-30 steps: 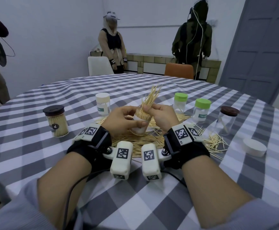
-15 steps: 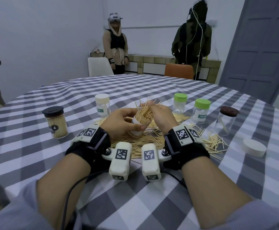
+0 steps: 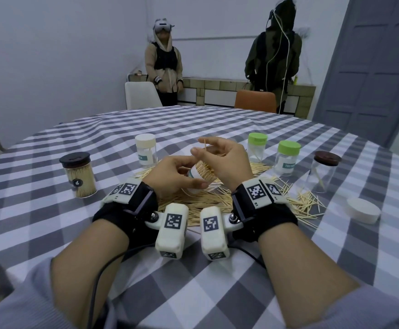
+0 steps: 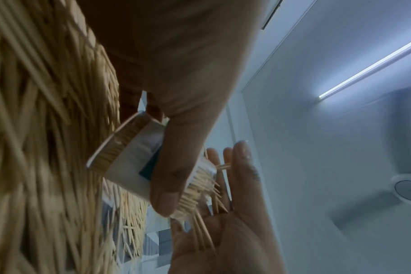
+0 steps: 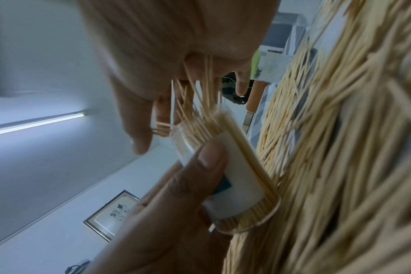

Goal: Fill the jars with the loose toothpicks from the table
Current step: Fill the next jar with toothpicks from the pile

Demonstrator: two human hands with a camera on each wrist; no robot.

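Your left hand (image 3: 172,176) has its fingers curled round the small clear white-labelled jar (image 3: 197,178), tilted just above the pile of loose wooden toothpicks (image 3: 193,205) on the checked table (image 3: 51,210). Your right hand (image 3: 227,160), fingers loosely spread, pinches a few sticks at its mouth. They're light, stiff and springy, so grip bundles mid-length. The brown-lidded full jar (image 3: 78,174) sits further left.
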